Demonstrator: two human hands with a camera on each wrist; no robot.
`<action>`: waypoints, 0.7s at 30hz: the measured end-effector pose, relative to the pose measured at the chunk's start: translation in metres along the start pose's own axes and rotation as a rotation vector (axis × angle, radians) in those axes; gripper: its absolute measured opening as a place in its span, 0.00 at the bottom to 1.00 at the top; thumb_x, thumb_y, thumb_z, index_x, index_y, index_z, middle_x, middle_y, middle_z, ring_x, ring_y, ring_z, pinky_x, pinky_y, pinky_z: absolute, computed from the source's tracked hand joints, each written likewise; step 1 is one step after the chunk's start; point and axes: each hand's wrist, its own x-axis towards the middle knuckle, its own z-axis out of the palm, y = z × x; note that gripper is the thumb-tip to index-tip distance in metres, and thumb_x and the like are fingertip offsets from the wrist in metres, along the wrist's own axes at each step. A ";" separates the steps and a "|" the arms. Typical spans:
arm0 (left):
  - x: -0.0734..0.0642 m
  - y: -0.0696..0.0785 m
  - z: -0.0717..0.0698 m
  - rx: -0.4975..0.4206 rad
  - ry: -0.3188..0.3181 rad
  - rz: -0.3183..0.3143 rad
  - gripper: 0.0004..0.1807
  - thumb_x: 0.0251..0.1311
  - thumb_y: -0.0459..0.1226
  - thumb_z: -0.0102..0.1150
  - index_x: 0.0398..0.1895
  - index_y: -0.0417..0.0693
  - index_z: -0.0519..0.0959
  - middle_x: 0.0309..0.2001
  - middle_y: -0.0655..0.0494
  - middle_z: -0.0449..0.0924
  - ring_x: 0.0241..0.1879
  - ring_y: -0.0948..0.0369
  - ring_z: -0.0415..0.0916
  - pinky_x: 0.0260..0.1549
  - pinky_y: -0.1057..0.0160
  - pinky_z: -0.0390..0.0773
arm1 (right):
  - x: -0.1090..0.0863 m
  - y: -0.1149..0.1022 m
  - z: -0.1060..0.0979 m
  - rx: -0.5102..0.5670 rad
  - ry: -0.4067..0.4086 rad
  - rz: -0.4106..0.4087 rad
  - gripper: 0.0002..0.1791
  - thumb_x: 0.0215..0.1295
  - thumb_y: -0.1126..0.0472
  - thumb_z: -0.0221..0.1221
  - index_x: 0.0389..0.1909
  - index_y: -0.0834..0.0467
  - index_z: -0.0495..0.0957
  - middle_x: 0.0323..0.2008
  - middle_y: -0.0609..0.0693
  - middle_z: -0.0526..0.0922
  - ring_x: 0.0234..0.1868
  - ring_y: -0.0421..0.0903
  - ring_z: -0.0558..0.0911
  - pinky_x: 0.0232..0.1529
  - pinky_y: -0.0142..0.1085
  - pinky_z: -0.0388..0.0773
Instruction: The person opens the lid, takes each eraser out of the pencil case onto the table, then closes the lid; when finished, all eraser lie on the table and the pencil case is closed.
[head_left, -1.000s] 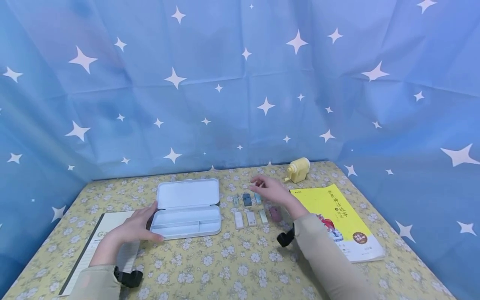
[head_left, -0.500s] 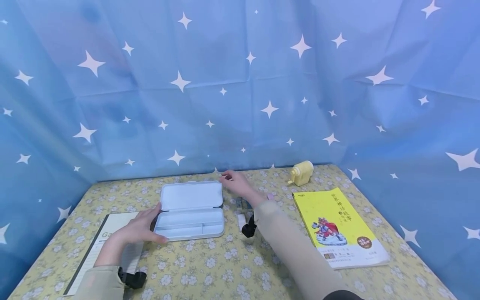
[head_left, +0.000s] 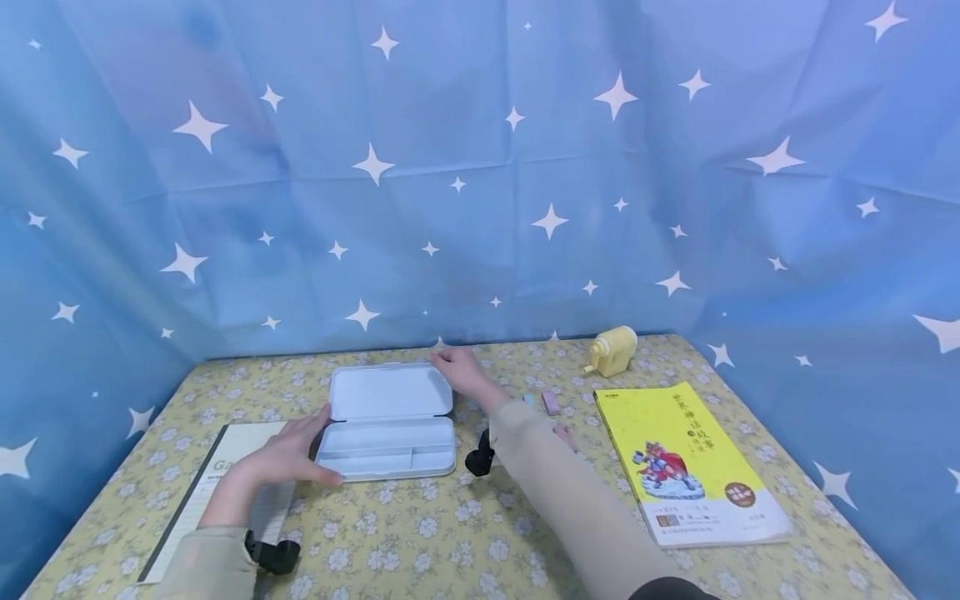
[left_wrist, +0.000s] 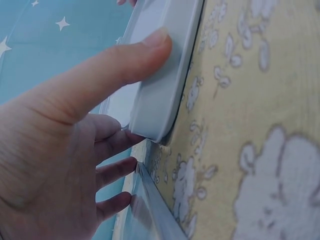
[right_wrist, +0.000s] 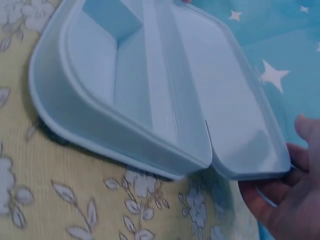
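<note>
A white pencil case [head_left: 356, 477] lies open on the flowered cloth, its lid [head_left: 390, 392] laid back behind the divided tray. My left hand [head_left: 288, 454] grips the left end of the case. In the left wrist view its thumb [left_wrist: 150, 50] presses the front wall while the fingers [left_wrist: 120, 142] sit round the end. My right hand [head_left: 465, 373] is at the lid's far right corner. The right wrist view shows its fingers [right_wrist: 267, 192] curled under the lid's edge, with the thumb raised close above.
A lined notebook [head_left: 262, 508] lies under the left wrist. Small eraser-like blocks, including a pink one [head_left: 551, 402], are partly hidden by the right forearm. A yellow book [head_left: 682, 442] lies at the right, a yellow crank pencil sharpener [head_left: 613, 352] behind it. A starry curtain [head_left: 480, 250] borders the table.
My right hand has moved left from above the small blocks to the lid's far right corner. My left hand stays on the case. The head view has shifted slightly.
</note>
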 end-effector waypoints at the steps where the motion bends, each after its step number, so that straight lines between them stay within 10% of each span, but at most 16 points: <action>1: 0.000 0.000 0.000 0.001 0.000 -0.003 0.71 0.36 0.60 0.75 0.75 0.32 0.45 0.72 0.29 0.49 0.68 0.31 0.46 0.57 0.28 0.54 | 0.000 0.000 0.000 0.006 0.004 -0.002 0.23 0.77 0.51 0.46 0.59 0.61 0.77 0.29 0.53 0.77 0.28 0.45 0.73 0.35 0.39 0.70; 5: 0.001 0.001 0.001 0.000 0.002 0.001 0.71 0.36 0.59 0.75 0.75 0.32 0.44 0.72 0.30 0.48 0.68 0.31 0.46 0.57 0.28 0.54 | 0.000 0.000 0.002 0.029 0.034 -0.005 0.19 0.77 0.55 0.46 0.46 0.63 0.81 0.14 0.46 0.57 0.17 0.43 0.56 0.25 0.37 0.60; 10: 0.001 0.001 0.001 -0.023 0.000 0.011 0.71 0.36 0.59 0.75 0.75 0.32 0.43 0.73 0.30 0.47 0.68 0.31 0.45 0.58 0.29 0.53 | -0.001 -0.003 0.001 0.035 0.064 -0.012 0.15 0.77 0.58 0.47 0.41 0.62 0.81 0.16 0.48 0.62 0.18 0.43 0.58 0.26 0.36 0.60; 14: 0.000 -0.002 -0.002 -0.116 -0.017 0.040 0.68 0.42 0.55 0.75 0.75 0.31 0.41 0.71 0.28 0.48 0.69 0.31 0.44 0.59 0.29 0.53 | -0.004 -0.005 -0.001 0.032 0.049 -0.020 0.17 0.76 0.58 0.48 0.55 0.63 0.78 0.35 0.53 0.80 0.29 0.44 0.71 0.34 0.38 0.68; 21: -0.001 -0.007 -0.010 -0.340 -0.086 0.023 0.59 0.59 0.48 0.66 0.76 0.37 0.32 0.70 0.26 0.49 0.69 0.31 0.45 0.59 0.31 0.56 | -0.007 -0.006 -0.009 0.109 -0.029 -0.037 0.19 0.76 0.55 0.49 0.59 0.59 0.76 0.57 0.55 0.77 0.58 0.51 0.75 0.56 0.44 0.73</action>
